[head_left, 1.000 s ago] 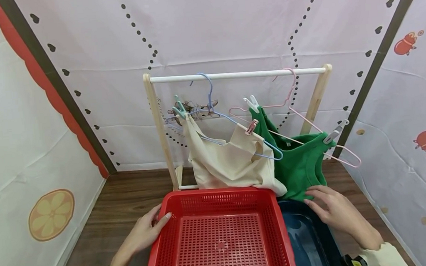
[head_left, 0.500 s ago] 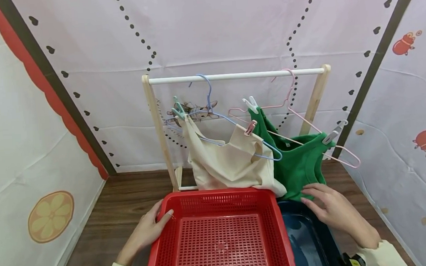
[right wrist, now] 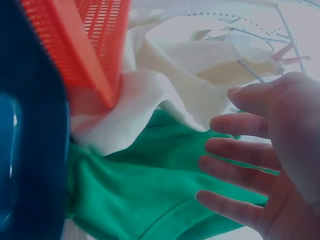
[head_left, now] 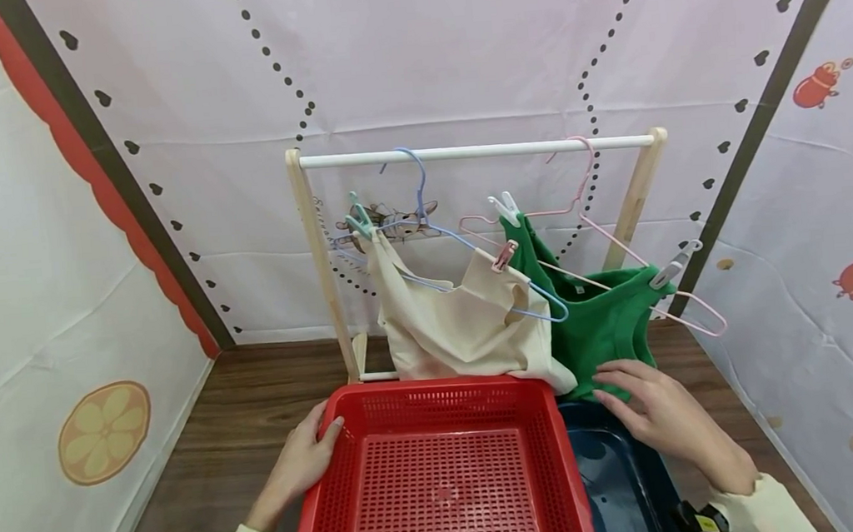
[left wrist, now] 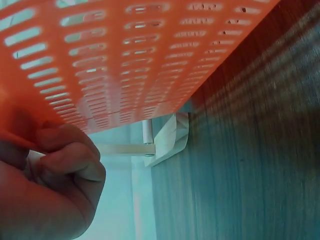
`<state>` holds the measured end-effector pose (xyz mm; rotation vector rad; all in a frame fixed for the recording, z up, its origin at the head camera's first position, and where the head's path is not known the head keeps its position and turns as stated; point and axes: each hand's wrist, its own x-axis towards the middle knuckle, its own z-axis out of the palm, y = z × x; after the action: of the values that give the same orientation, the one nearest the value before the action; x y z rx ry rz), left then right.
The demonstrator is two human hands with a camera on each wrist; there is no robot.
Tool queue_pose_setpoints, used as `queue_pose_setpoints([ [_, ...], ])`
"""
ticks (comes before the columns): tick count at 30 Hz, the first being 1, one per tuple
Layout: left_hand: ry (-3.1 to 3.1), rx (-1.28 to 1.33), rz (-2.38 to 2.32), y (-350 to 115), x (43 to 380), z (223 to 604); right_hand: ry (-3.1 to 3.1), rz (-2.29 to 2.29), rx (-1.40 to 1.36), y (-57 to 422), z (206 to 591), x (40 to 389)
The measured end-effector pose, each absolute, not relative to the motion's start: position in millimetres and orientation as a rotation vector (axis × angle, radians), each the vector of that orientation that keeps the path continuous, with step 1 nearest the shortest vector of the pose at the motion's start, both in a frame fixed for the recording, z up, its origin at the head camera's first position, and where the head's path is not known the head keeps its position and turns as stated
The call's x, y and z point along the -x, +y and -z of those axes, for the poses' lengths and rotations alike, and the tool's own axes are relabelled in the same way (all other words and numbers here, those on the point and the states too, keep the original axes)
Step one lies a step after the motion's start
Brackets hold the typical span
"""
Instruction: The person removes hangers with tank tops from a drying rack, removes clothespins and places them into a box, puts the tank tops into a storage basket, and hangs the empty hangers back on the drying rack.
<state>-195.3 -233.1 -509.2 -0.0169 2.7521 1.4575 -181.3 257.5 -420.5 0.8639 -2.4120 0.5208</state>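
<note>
My left hand (head_left: 299, 461) grips the left rim of an empty red perforated plastic basket (head_left: 436, 392), thumb over the edge. In the left wrist view, curled fingers (left wrist: 77, 157) show under that rim. My right hand (head_left: 667, 414) is spread with nothing in it, beside the lower part of a green garment (head_left: 605, 335). Its fingers (right wrist: 235, 205) overlap the green cloth in the right wrist view. A cream garment (head_left: 468, 321) hangs left of the green one, its hem behind the basket. A dark blue tub (head_left: 617, 485) sits under the basket's right side.
A small wooden rack (head_left: 639, 199) with a white rod (head_left: 478, 151) stands behind. From it hang a blue hanger (head_left: 420, 187) and a tilted pink hanger (head_left: 584, 170), with clothespins pinching the garments. Patterned cloth walls enclose the brown wood-grain surface (head_left: 269, 370).
My right hand has shifted slightly left beside the green garment. My left forearm has drawn a little closer to the basket, its hold kept. The basket and hanging garments stay in place.
</note>
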Motion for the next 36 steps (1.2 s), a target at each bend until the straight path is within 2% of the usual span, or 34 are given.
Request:
queue_pose_setpoints([
  [16, 2.76, 0.05, -1.509, -228, 193, 515, -2.332, -0.634, -0.767, 249, 377, 190],
  [36, 2.724, 0.066, -1.55, -228, 193, 514, -2.25, -0.816, -0.678, 211, 356, 222],
])
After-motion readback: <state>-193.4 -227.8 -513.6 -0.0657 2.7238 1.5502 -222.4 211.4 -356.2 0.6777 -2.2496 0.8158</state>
